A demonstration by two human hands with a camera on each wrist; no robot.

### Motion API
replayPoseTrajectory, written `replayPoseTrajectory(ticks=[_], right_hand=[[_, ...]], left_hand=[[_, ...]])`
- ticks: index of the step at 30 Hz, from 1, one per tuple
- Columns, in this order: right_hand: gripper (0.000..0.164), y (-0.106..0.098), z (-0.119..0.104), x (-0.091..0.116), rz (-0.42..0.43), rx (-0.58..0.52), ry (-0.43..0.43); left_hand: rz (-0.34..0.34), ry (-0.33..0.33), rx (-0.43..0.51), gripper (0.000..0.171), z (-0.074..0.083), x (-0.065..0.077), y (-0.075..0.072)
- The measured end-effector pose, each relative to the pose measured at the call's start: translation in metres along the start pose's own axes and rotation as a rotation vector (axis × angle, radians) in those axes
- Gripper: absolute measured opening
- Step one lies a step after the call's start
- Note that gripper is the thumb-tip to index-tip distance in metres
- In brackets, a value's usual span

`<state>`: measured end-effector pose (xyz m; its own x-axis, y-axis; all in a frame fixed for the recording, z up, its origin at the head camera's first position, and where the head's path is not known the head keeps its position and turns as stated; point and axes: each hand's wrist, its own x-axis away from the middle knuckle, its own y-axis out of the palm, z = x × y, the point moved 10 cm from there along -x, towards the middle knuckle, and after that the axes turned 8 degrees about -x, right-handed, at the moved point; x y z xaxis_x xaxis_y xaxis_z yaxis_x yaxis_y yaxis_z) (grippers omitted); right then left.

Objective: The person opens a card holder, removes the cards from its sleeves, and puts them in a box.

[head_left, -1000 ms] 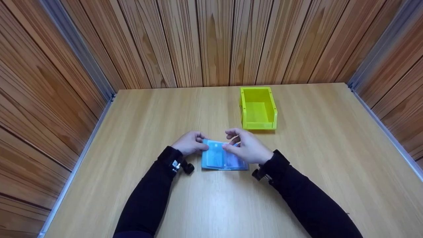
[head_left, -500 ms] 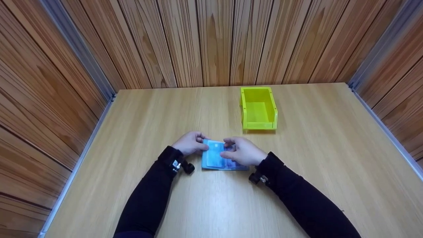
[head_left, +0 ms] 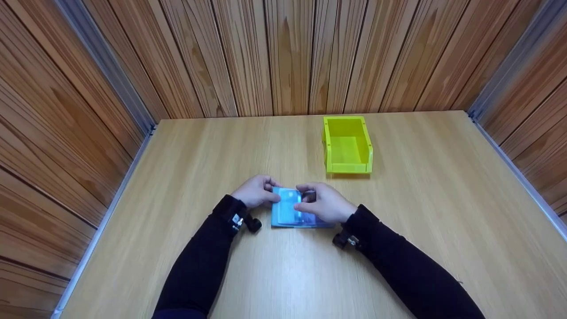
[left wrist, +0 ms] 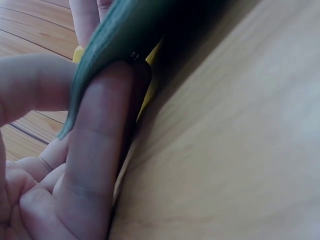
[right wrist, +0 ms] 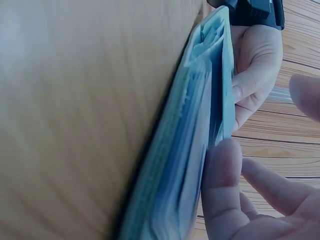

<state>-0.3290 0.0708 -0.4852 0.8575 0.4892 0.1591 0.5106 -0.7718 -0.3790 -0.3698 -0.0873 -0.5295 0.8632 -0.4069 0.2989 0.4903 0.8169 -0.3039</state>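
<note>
- Settling lower and a little closer to the left hand (head_left: 253, 191), the right hand (head_left: 328, 204) now curves over the right half of the blue booklet (head_left: 288, 208); a second ago it stood higher, its fingertips nearer the far edge.
- Its grip looks loose: in the right wrist view one fingertip (right wrist: 224, 160) touches the edge of the upper leaf (right wrist: 227, 100), while another digit (right wrist: 306, 95) stands apart from it with a gap between, so no pinch shows.
- The left hand has not shifted. It holds the booklet's left edge narrowly, thumb on top and a finger (left wrist: 102, 105) beneath, between cover and table (head_left: 283, 274).
- The booklet itself has stayed put, lying spread on the table between both hands, nearer the person than the yellow bin (head_left: 349, 169) and to the bin's left.
- Between its covers the stacked sleeves (right wrist: 187, 150) show, with a gap under the upper leaf; what they contain is too blurred to tell.
- In my judgement, the change brings the right hand to the booklet's loose leaves while the left serves as the anchor. The bin stands unmoved and untouched.
</note>
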Motion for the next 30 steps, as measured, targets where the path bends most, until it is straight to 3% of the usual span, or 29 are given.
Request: replayPoseTrajectory(ticks=[6,18,22,30], right_hand=[[0.063,-0.004,0.006,-0.002,0.029,-0.015,0.036],[0.061,0.002,0.012,-0.003,-0.014,-0.179,0.098],[0.062,0.004,0.015,-0.004,-0.03,-0.17,0.122],[0.049,0.007,0.021,-0.008,-0.033,-0.237,0.123]], left_hand=[[-0.003,-0.007,0.011,0.036,-0.001,-0.001,0.0],[0.004,-0.018,0.003,0.036,-0.001,0.0,-0.001],[0.004,-0.021,0.0,0.037,-0.001,0.0,-0.001],[-0.015,0.009,-0.017,0.034,0.002,0.0,0.001]])
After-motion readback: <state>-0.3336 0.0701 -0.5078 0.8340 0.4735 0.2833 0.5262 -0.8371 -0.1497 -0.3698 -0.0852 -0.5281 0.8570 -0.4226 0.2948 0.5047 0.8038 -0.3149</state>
